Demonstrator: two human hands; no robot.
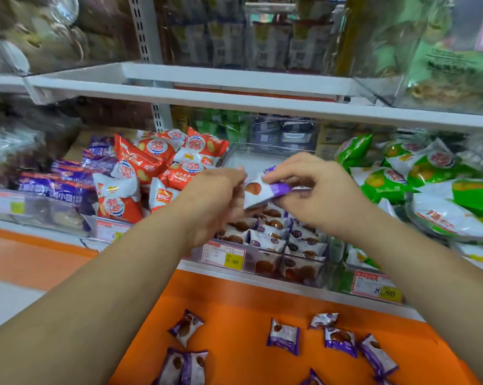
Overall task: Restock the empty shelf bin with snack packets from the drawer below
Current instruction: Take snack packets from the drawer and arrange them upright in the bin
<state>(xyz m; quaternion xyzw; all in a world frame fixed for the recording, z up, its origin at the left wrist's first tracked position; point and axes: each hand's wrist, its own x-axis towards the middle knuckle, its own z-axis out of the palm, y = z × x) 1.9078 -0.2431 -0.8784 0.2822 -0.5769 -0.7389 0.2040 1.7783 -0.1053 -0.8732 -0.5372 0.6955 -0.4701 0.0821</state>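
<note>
Several snack packets (pixel 273 232) are stacked at the front of the shelf bin (pixel 262 151); its 12 o'clock end is bare. One held packet (pixel 262 190) is pinched above it by the left hand (pixel 215 201) and right hand (pixel 318 190). Loose packets (pixel 283 336) are left in the drawer (pixel 234 301) at 6 o'clock.

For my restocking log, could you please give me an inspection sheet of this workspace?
Surface: orange surface below the shelf front.
Job's things: clear bin, binned packets at its front, rear bare; loose packets on the orange surface.
Clutter: nothing seen.
Hands: left hand and right hand both pinch one held packet above the bin.
Cables: nothing seen.
Surroundings: red packets left, green packets right, price tag, white shelf above.
</note>
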